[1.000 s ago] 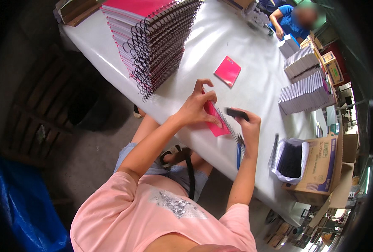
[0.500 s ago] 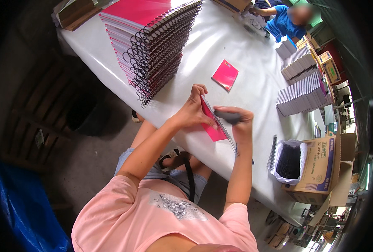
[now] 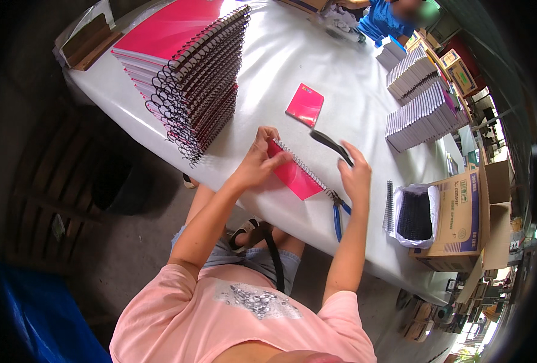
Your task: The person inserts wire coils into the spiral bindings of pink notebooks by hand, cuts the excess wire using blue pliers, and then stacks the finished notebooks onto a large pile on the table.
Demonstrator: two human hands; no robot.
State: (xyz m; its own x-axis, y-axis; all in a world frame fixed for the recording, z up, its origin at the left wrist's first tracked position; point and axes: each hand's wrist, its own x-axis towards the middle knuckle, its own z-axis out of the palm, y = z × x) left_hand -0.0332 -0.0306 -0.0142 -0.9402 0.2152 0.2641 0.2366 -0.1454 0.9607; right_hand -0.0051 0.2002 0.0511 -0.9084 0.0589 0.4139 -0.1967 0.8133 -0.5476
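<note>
My left hand (image 3: pixel 261 160) grips a small pink notebook (image 3: pixel 297 180) near the table's front edge, thumb across its cover. A metal-looking spiral coil (image 3: pixel 300 163) runs along the notebook's right edge. My right hand (image 3: pixel 355 174) holds one end of a long, black, slightly curved tool (image 3: pixel 332 144), raised clear of the coil; its exact kind is not plain. Blue-handled pliers (image 3: pixel 337 221) lie by the coil's near end, next to my right forearm. Farther back on the table lies a second pink booklet (image 3: pixel 305 104).
A tall stack of pink spiral notebooks (image 3: pixel 205 85) stands at the left. To the right are rows of notebooks (image 3: pixel 419 121) and an open carton (image 3: pixel 456 218) beside a bag of black coils (image 3: pixel 415 216). One loose coil (image 3: pixel 389 202) is next to it. A person (image 3: pixel 383 21) works at the far side.
My right hand has drawn the black tool away from the coil, up and to the right. The pliers now show beside the coil's end. The whole view has shifted slightly.
</note>
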